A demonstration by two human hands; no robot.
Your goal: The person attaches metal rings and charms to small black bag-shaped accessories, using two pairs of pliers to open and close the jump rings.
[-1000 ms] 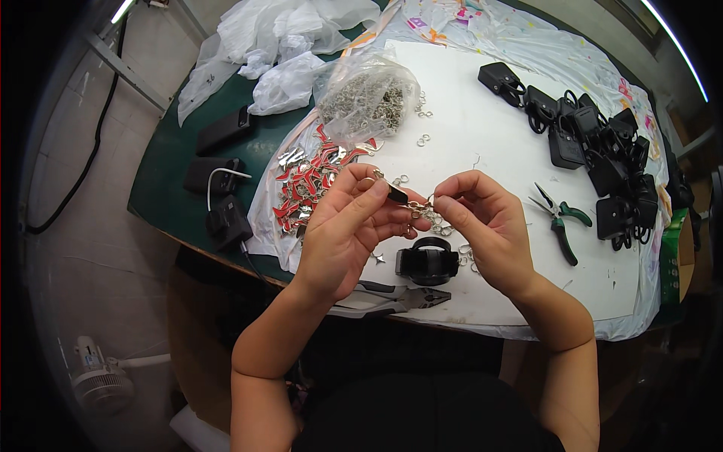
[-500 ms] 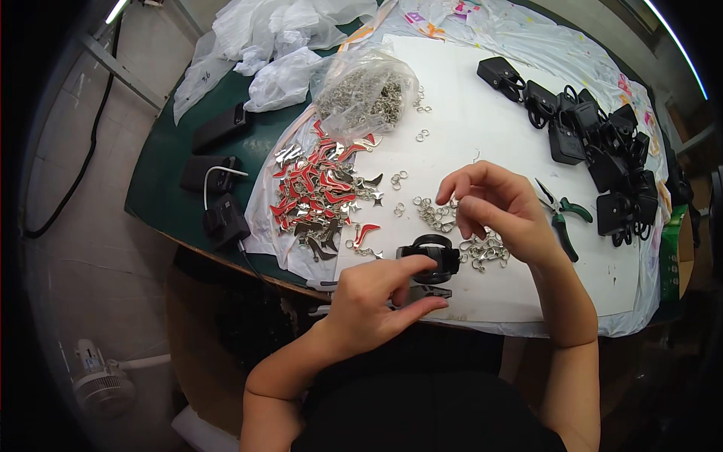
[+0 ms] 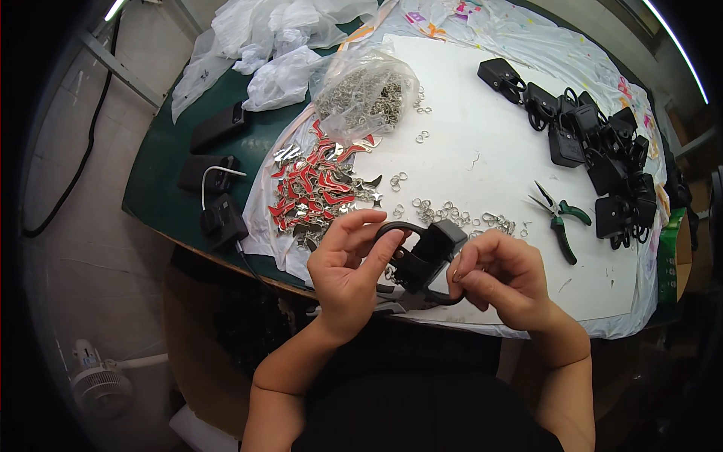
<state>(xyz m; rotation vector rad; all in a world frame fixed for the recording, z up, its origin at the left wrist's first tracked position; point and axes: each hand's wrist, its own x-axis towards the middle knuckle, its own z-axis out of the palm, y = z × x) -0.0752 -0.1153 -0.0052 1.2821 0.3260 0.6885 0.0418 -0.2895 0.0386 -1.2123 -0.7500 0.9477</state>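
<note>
In my left hand [image 3: 348, 265] I hold a small black bag-shaped case [image 3: 431, 252], with fingers and thumb around its loop handle. The case is lifted and tilted above the near edge of the table. My right hand [image 3: 503, 277] is beside the case's right side, thumb and fingertips pinched together. Whatever is between those fingertips is too small to make out. Behind the hands lie loose metal rings and clasps [image 3: 444, 213]. Left of them is a heap of red, black and silver boot-shaped charms [image 3: 320, 181].
Needle-nose pliers [image 3: 561, 218] with dark green handles lie right of my right hand. More small black cases [image 3: 566, 139] are piled at the far right. A clear bag of metal rings [image 3: 369, 94] stands at the back. Black power banks [image 3: 220, 128] rest on the green tabletop at left.
My left hand has picked the black case up off the table and tilted it. My right hand has come down from above the clasps to the case's right side.
</note>
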